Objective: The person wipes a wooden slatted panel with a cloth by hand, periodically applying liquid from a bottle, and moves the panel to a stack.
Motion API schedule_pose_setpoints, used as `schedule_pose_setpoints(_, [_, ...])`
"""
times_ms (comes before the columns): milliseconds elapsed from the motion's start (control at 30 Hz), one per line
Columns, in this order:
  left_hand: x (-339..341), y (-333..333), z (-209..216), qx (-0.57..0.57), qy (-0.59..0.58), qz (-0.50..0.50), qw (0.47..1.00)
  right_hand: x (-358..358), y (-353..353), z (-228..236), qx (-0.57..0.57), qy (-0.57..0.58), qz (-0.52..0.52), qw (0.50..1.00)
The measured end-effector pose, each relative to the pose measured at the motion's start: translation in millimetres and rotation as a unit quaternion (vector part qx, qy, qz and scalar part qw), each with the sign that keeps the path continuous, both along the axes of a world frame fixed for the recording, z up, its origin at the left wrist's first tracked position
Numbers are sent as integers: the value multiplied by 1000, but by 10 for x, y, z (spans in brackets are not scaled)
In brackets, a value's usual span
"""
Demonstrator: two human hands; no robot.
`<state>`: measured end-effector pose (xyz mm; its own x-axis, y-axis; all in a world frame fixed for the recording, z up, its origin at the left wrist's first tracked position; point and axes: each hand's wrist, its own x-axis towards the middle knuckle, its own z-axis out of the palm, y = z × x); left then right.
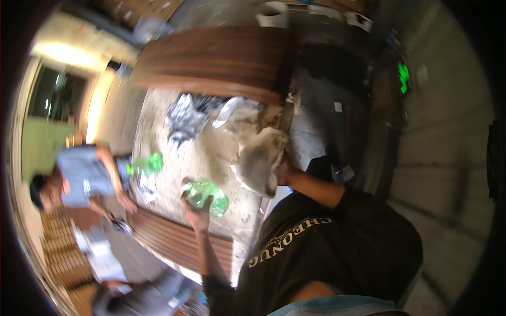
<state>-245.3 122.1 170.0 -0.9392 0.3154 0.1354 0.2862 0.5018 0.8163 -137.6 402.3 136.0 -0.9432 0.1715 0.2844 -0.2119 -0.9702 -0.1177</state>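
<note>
My left hand [198,211] is closed around a clear green plastic bottle [216,199], tilted over the pale, stained tabletop [163,113]. My right hand [284,169] grips a bunched off-white cloth [259,162] near the table's right edge; its fingers are partly hidden behind the folds. Beyond it lies another whitish crumpled cloth [240,111]. Crumpled silvery-grey sheeting [185,117] rests farther left. A second green-tinted clear bottle [150,164] is at the left side of the table. Motion blur softens the details.
Dark brown striped wooden panels lie at the far end [216,58] and the near left edge [179,242]. One person in a grey shirt [84,171] stands across the left side; another person [147,297] is lower left. A white bucket [272,16] stands at the back.
</note>
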Motion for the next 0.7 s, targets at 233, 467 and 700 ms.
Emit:
schedule_pose_setpoints(233, [-925, 295, -619, 182, 83, 246, 948, 464, 1552, -604, -126, -249, -318, 906])
schedule_pose_setpoints(467, [-373, 453, -653, 33, -142, 348, 926, 23, 2065, -697, -202, -183, -370, 888])
schedule_pose_setpoints(700, [-190, 2577, 328, -82, 41, 15, 996, -551, 2439, -555, 166, -446, -464, 747])
